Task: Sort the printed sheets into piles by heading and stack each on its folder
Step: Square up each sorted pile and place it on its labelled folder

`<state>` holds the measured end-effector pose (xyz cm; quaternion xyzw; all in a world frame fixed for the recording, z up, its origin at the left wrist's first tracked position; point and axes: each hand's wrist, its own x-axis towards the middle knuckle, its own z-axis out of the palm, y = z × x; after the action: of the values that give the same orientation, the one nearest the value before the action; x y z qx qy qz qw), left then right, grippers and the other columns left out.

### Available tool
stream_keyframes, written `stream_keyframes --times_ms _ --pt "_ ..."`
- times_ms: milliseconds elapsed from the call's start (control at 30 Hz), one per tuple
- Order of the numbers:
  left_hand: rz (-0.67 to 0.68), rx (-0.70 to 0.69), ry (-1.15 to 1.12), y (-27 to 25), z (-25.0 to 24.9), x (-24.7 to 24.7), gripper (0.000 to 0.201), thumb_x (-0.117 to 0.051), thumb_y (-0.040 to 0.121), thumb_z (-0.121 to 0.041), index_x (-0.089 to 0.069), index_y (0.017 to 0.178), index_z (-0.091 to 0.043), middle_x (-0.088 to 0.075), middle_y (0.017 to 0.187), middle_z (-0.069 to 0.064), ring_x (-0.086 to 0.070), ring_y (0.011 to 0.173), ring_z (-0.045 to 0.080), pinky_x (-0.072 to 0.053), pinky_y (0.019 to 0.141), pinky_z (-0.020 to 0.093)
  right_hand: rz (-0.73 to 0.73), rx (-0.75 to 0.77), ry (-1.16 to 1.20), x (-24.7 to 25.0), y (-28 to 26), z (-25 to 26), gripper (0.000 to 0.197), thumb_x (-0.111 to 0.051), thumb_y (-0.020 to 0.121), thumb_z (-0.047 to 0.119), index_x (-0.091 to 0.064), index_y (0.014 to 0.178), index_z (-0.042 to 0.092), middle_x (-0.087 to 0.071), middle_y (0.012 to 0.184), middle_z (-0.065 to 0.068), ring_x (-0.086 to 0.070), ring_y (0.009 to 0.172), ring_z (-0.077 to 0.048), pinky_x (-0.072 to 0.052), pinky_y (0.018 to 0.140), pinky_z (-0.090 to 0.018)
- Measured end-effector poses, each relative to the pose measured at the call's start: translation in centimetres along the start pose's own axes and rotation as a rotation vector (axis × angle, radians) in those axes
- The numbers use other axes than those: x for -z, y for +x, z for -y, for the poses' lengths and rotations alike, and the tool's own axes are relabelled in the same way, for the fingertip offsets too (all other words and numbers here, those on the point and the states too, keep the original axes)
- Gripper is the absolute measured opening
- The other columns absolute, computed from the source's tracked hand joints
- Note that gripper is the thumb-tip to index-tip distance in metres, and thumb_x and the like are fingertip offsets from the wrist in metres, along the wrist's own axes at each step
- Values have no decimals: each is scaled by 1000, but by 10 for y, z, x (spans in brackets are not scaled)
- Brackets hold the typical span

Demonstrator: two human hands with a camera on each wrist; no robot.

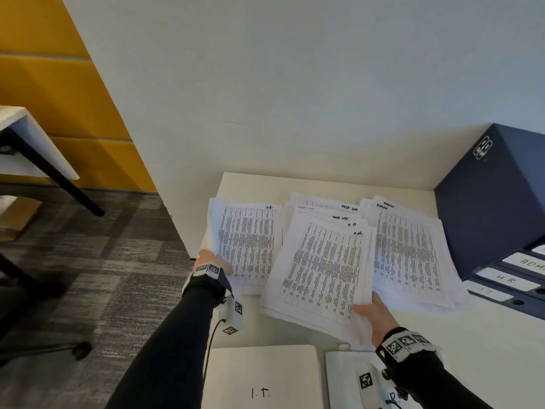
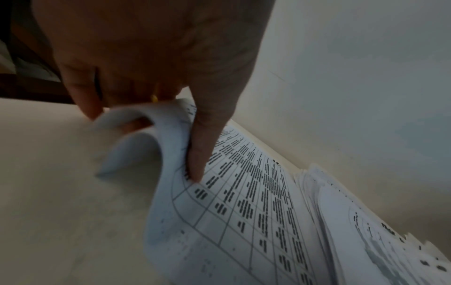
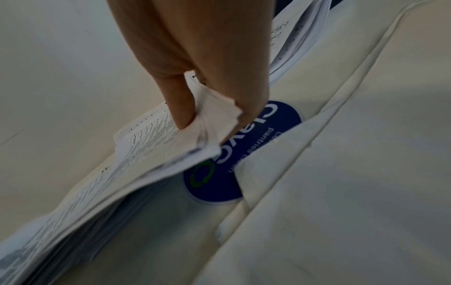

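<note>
left hand: thumb on top, fingers curled under, pinching the near-left corner of the HR pile; corner is curled up off the desk.
right hand: pinching the near-right corner of the mixed stack, a thick wad, edge lifted clear of the desk.
mixed stack: centre, fanned; top sheet reads HR, "Task List" headings peek out at the far edge.
admin pile: right, flat, touching the mixed stack's right side.
folders: I.T. folder near centre, bare; a second white folder near right, bare where it shows. No pile sits on a folder yet.
binders: far right, spines ADM.., HR, IT; dark box on top.
risk: corner-only grip on a thick wad, so I'd expect lower sheets to slip out and fan onto the admin pile, mixing headings. HR corner could crease.
hidden: second folder's label covered by the right wrist; table text unreadable; left fingers under paper unseen; sticker on desk partly covered.
</note>
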<state>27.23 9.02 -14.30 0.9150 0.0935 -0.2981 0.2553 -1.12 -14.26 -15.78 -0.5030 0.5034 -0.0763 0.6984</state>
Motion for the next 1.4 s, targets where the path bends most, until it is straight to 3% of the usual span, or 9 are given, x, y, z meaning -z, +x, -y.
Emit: stream_keyframes --times_ms 67,233,400,567,733,900,1167,1267,1400 --pt "19 -33 -137 5 1 1 77 -77 73 -11 -28 131 2 -50 122 20 -55 110 37 -48 80 37 0 -9 -11 0 -1 0 49 -51 85 -15 -42 127 8 -56 116 -16 -52 110 -35 -40 99 -54" --pt "58 -221 -473 -4 6 24 28 -61 84 1 -50 110 -1 -55 105 20 -54 85 32 -48 72 38 4 -23 -43 -2 0 4 54 -52 84 -15 -40 133 6 -55 126 -18 -51 115 -35 -40 100 -53" --pt "-206 -418 -502 -36 -6 60 45 -59 82 3 -48 126 -2 -53 104 14 -51 96 31 -44 80 38 11 12 -60 0 -9 15 56 -51 85 -16 -39 136 5 -53 130 -17 -49 118 -34 -38 104 -50" --pt "34 -468 -952 -92 -13 76 52 -62 84 4 -46 133 -8 -59 116 11 -56 102 29 -46 84 36 33 36 -5 11 -28 25 54 -51 86 -13 -40 135 9 -53 129 -16 -49 118 -34 -37 104 -52" --pt "272 -521 -860 -155 -24 30 46 -63 82 8 -50 125 -5 -64 112 14 -62 99 31 -49 87 42 132 99 99 42 -60 45 49 -51 87 -11 -42 128 15 -59 115 -11 -55 108 -32 -42 97 -50" --pt "250 -530 -660 -211 -40 -37 53 -79 69 -5 -54 116 -9 -64 113 17 -61 106 35 -49 93 49 188 182 79 93 -91 66 55 -54 85 -10 -45 127 25 -54 132 -6 -45 126 -30 -26 111 -55" --pt "409 -501 -631 -276 -74 -82 100 -90 58 -31 -29 135 -16 -55 127 11 -58 112 29 -45 99 48 250 284 65 178 -131 73 53 -54 86 -10 -46 124 25 -61 124 -8 -53 120 -29 -34 109 -50" --pt "462 -573 -606 -294 -79 -106 71 -81 72 -21 -47 134 -12 -60 128 13 -60 111 28 -44 101 49 259 282 143 204 -140 71 53 -49 87 -10 -45 128 24 -66 112 -8 -60 108 -30 -40 103 -51" --pt "399 -722 -607 -343 -80 -140 56 -64 86 -3 -41 136 -15 -58 125 3 -56 112 22 -43 99 37 286 194 272 237 -150 75 43 -54 93 37 -50 132 19 -65 120 -7 -62 109 -25 -46 97 -44"
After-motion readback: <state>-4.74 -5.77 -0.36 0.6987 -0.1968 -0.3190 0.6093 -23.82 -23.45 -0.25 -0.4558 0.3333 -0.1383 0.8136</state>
